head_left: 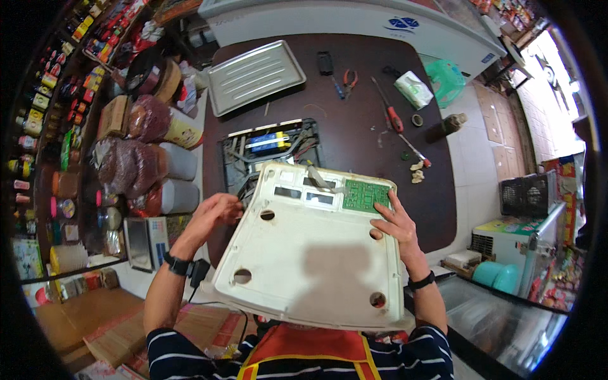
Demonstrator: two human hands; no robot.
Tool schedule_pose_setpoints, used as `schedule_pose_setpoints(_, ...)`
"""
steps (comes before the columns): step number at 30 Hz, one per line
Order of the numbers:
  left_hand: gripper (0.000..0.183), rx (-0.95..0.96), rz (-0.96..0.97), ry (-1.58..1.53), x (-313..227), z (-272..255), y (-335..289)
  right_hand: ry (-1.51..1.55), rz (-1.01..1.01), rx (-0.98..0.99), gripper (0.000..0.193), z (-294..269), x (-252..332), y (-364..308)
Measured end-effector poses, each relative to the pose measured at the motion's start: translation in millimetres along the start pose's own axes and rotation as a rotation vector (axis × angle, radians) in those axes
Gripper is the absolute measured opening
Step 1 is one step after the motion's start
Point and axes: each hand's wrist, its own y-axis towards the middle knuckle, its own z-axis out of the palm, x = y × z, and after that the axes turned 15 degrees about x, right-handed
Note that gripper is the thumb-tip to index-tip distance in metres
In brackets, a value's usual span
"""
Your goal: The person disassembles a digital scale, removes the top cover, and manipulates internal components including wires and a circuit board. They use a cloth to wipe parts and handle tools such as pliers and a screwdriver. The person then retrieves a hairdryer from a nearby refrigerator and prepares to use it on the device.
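A white plastic housing [304,253], like the cover of a weighing scale, lies tilted in front of me with its inner side up. My right hand [399,228] grips its right edge, fingertips beside a green circuit board [361,196]. From the board's left runs a grey ribbon cable [320,180]. At the housing's upper left edge is my left hand [212,218], its fingers curled together; what they hold, if anything, is hidden. Behind the housing sits a black scale base [231,149] with a blue and yellow battery [266,142] and wires, partly covered by the housing.
On the dark table [354,136] lie a metal tray [253,77], pliers [349,81], a red-handled screwdriver [395,119], a tape roll [416,120] and a tissue pack [413,90]. A dark bottle [446,126] stands at the right edge. Bags and tubs [180,158] crowd the left.
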Motion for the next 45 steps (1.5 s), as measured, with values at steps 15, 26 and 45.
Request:
schedule_pose_setpoints(15,0.084,0.166,-0.035,-0.252,-26.6,68.4,-18.6,-0.133,0.001,-0.185,0.023,-0.4,-53.6,53.9)
schedule_pose_setpoints(26,0.076,-0.131,0.284,-0.207,-59.6,-15.4,57.4,0.127,0.241,-0.180,0.063,11.6,-73.9,86.1)
schedule_pose_setpoints(45,0.044,-0.310,0.254,-0.243,-61.6,-214.0,233.1,0.335,0.362,0.180,0.033,112.4,-18.8,98.3)
